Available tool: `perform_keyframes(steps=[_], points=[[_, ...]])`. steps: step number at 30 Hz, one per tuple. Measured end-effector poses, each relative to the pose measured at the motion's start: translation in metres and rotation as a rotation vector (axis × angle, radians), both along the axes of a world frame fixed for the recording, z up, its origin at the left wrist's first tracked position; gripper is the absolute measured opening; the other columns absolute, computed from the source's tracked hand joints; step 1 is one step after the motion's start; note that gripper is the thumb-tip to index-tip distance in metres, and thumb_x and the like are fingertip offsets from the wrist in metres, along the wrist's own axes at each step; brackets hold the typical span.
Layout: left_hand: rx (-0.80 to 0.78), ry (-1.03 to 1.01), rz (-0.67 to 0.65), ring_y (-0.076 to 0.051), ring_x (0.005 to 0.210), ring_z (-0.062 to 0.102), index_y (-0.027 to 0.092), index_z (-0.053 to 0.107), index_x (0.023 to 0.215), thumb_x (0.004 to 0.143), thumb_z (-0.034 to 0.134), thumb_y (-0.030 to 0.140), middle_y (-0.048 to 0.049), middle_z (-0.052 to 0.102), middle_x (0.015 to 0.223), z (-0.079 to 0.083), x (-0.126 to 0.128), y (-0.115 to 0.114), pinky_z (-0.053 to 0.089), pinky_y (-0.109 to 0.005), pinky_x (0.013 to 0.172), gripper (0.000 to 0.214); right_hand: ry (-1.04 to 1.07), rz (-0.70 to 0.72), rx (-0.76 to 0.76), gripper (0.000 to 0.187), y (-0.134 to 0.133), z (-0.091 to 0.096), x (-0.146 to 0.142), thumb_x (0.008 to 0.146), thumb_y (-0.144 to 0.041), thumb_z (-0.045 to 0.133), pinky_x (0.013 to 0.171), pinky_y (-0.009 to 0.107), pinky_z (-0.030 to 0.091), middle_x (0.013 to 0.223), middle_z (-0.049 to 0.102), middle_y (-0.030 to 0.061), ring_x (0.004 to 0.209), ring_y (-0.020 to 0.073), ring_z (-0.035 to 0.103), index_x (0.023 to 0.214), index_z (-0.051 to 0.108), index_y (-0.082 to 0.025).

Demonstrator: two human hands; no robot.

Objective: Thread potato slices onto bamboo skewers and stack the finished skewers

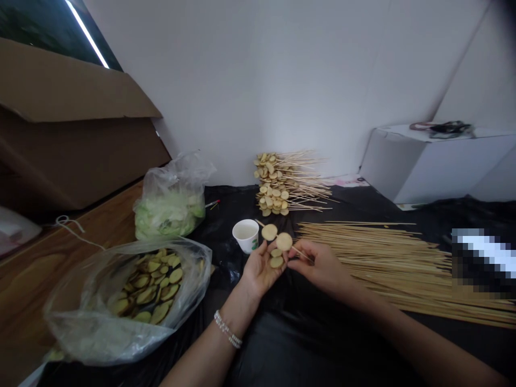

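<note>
My right hand [318, 263] pinches a thin wooden skewer [301, 254] near the middle of the cloth. Two round potato slices [284, 241] are threaded along it, and its tip points up and left. Turned palm up beneath them, my left hand [258, 271] holds a couple of loose potato slices [276, 262] in its fingers. Whether the left fingers also touch the threaded slices, I cannot tell. Just behind that hand stands a white paper cup [245, 234]. More potato slices [155, 282] lie in an open clear plastic bag [97, 328] to the left.
Finished-looking potato skewers [276, 185] are stacked by the wall. Many bare wooden skewers [382, 258] lie at right. A bag of pale green vegetables [171, 209] sits at back left, near a cardboard box [80, 156]. A white box [435, 161] stands back right. Black sheeting [314, 338] covers the surface.
</note>
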State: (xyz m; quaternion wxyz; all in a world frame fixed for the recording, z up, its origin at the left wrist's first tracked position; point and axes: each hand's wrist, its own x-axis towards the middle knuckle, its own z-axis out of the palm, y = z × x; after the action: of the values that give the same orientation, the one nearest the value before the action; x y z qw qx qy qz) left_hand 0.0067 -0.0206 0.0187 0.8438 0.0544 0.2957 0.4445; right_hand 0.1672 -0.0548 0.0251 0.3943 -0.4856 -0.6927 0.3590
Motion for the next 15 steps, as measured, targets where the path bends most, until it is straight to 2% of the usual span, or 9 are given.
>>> perform_keyframes(steps=[2, 4, 7, 9, 12, 15], points=[[0.011, 0.014, -0.016, -0.019, 0.078, 0.065, 0.006, 0.053, 0.120, 0.096, 0.033, 0.027, -0.0129, 0.064, 0.092, 0.000, 0.002, -0.001, 0.053, -0.029, 0.065, 0.038, -0.082, 0.033, 0.059, 0.003, -0.004, -0.001, -0.004, 0.075, -0.020, 0.062, 0.050, 0.022, 0.028, 0.054, 0.045, -0.0072, 0.050, 0.0089, 0.040, 0.075, 0.059, -0.019], [0.028, 0.006, -0.044, -0.021, 0.081, 0.065, 0.007, 0.051, 0.123, 0.096, 0.032, 0.028, -0.0143, 0.065, 0.096, 0.000, 0.003, -0.003, 0.053, -0.029, 0.065, 0.040, -0.157, 0.069, 0.123, 0.007, -0.006, -0.003, -0.006, 0.076, -0.015, 0.060, 0.050, 0.022, 0.026, 0.053, 0.045, -0.0068, 0.049, 0.0083, 0.039, 0.070, 0.057, -0.018], [0.052, -0.025, -0.100, -0.021, 0.081, 0.065, 0.007, 0.052, 0.122, 0.095, 0.033, 0.033, -0.0149, 0.065, 0.098, 0.000, 0.006, -0.006, 0.052, -0.030, 0.067, 0.042, -0.219, 0.084, 0.202, 0.007, -0.004, -0.007, -0.007, 0.078, -0.014, 0.058, 0.052, 0.023, 0.028, 0.058, 0.052, -0.0045, 0.052, 0.0091, 0.043, 0.072, 0.060, -0.018], [0.058, -0.037, -0.116, -0.019, 0.076, 0.065, 0.006, 0.056, 0.117, 0.095, 0.034, 0.032, -0.0137, 0.066, 0.092, 0.000, 0.008, -0.008, 0.052, -0.029, 0.066, 0.040, -0.188, 0.059, 0.233, 0.007, -0.002, -0.009, -0.006, 0.081, -0.017, 0.057, 0.057, 0.023, 0.032, 0.065, 0.059, -0.0022, 0.059, 0.0108, 0.049, 0.077, 0.064, -0.018], [0.059, -0.048, -0.105, -0.017, 0.073, 0.065, 0.006, 0.061, 0.105, 0.094, 0.039, 0.030, -0.0112, 0.067, 0.085, -0.001, 0.010, -0.011, 0.052, -0.028, 0.069, 0.034, -0.072, -0.013, 0.187, 0.011, 0.002, -0.008, -0.001, 0.083, -0.024, 0.057, 0.061, 0.024, 0.037, 0.070, 0.064, -0.0009, 0.064, 0.0125, 0.054, 0.078, 0.065, -0.019], [0.071, -0.045, -0.094, -0.016, 0.080, 0.066, 0.008, 0.062, 0.098, 0.091, 0.050, 0.027, -0.0097, 0.069, 0.089, -0.001, 0.011, -0.012, 0.053, -0.028, 0.077, 0.024, 0.034, -0.081, 0.093, 0.014, 0.007, -0.005, 0.005, 0.083, -0.030, 0.058, 0.061, 0.024, 0.041, 0.071, 0.066, -0.0009, 0.065, 0.0139, 0.056, 0.079, 0.066, -0.019]])
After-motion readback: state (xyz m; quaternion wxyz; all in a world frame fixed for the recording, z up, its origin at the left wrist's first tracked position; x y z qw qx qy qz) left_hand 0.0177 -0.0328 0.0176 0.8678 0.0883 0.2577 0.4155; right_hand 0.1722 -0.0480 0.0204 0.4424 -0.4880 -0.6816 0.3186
